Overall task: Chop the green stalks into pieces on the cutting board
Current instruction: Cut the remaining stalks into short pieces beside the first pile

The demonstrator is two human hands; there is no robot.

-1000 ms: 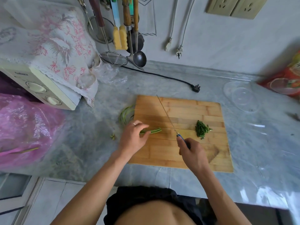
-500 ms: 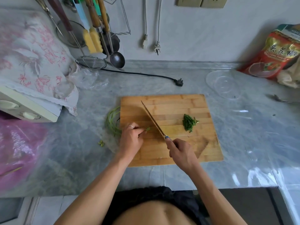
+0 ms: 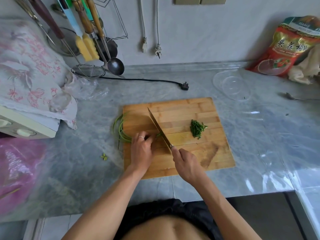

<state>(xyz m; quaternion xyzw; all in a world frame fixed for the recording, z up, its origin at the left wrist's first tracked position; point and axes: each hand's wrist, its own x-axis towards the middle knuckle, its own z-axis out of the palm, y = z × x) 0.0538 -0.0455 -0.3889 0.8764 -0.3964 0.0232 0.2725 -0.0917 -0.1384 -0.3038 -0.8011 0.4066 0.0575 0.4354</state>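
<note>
- Head view shows us a bamboo cutting board (image 3: 190, 115) on the grey marble tabletop (image 3: 259, 135), with the chopping under way but, as we judge it, far from finished.
- Done so far: a small heap of chopped pieces (image 3: 197, 129) lies on the board's right half, well apart from the blade.
- A few cut bits (image 3: 104, 157) lie off the board on the tabletop to its left.
- Left to do: most of the green stalks (image 3: 119, 129) are uncut, curving in a long loop over the board's left edge and back under our left hand.
- Our left hand (image 3: 141, 149) rests on the board with its fingers (image 3: 149, 137) curled down onto the stalk ends, pinning them just beside the blade; a ring shows on one finger.
- Our right hand (image 3: 186, 164) has its fingers wrapped round the handle of the kitchen knife (image 3: 160, 129), whose blade slants across the board, its edge at the stalk tips that poke out past the left hand.
- We judge the task at an early stage: the heap is small next to the loop of whole stalks, so many more cuts remain, feeding the bundle rightward under the blade.
- We cannot tell whether the edge has already gone through the tips.
</note>
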